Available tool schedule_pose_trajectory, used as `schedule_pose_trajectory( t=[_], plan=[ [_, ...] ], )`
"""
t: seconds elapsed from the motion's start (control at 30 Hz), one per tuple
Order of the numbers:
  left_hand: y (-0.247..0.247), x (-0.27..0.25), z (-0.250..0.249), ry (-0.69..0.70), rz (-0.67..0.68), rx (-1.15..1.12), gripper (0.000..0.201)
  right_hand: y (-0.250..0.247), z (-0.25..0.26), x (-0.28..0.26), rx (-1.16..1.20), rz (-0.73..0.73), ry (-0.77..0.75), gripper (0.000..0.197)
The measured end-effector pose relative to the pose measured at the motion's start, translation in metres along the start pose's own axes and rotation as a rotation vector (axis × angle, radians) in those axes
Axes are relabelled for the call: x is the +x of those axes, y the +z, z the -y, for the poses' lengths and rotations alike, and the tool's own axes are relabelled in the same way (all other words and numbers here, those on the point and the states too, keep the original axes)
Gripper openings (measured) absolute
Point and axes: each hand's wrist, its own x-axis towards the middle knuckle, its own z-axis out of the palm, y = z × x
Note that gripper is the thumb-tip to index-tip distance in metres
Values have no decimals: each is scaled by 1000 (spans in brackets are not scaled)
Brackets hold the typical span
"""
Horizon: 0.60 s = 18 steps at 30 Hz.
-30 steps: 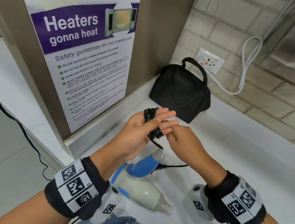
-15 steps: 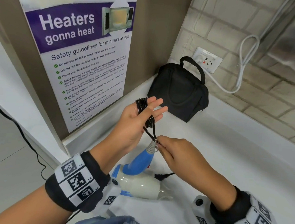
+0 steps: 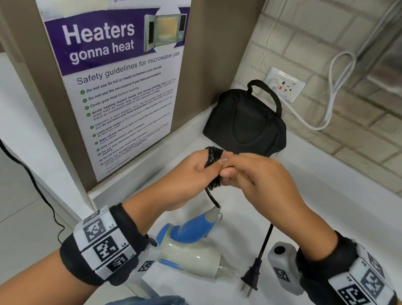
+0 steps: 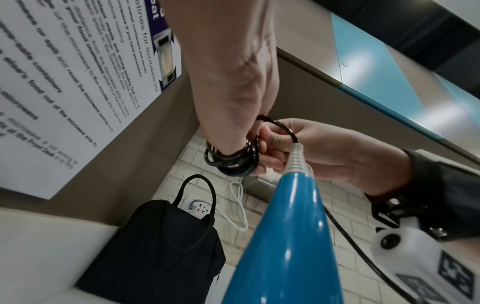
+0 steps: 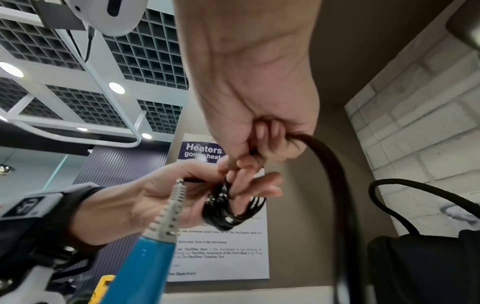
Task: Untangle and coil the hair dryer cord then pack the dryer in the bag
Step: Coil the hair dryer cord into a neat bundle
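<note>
The black cord is wound in a coil (image 3: 214, 161) around the fingers of my left hand (image 3: 189, 170), held above the counter. My right hand (image 3: 255, 178) presses against the coil and pinches the free cord. From it the cord hangs down to the plug (image 3: 250, 279), which lies on the counter. The hair dryer (image 3: 187, 256), white with a blue handle, lies below my hands with the handle tilted up. The wrist views show the coil (image 4: 233, 162) (image 5: 226, 209) and the blue handle (image 4: 285, 236) close up. The black bag (image 3: 245, 124) stands closed in the back corner.
The white counter (image 3: 322, 222) meets a brick wall behind, with a socket (image 3: 284, 84) and a looped white cable (image 3: 332, 95). A brown panel with a poster (image 3: 119, 78) bounds the left side. A black wire (image 3: 21, 164) runs down beyond the panel.
My right hand came up from near the dryer's handle to the coil on my left fingers, bringing another stretch of cord. The plug end now hangs down to the right of the dryer.
</note>
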Motion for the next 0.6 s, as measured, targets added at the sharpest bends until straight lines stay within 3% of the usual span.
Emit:
schedule_pose_trajectory(
  t=[0.1, 0.3, 0.6],
  plan=[
    [-2, -6, -4, -4, 118, -44, 29, 2, -8, 5, 46, -59, 20, 11],
    [-4, -11, -2, -30, 206, -100, 34, 5, -25, 19, 122, -114, 102, 15],
    [-1, -14, -2, -24, 181, -215, 30, 24, -37, 24, 369, -22, 135, 27]
  ],
)
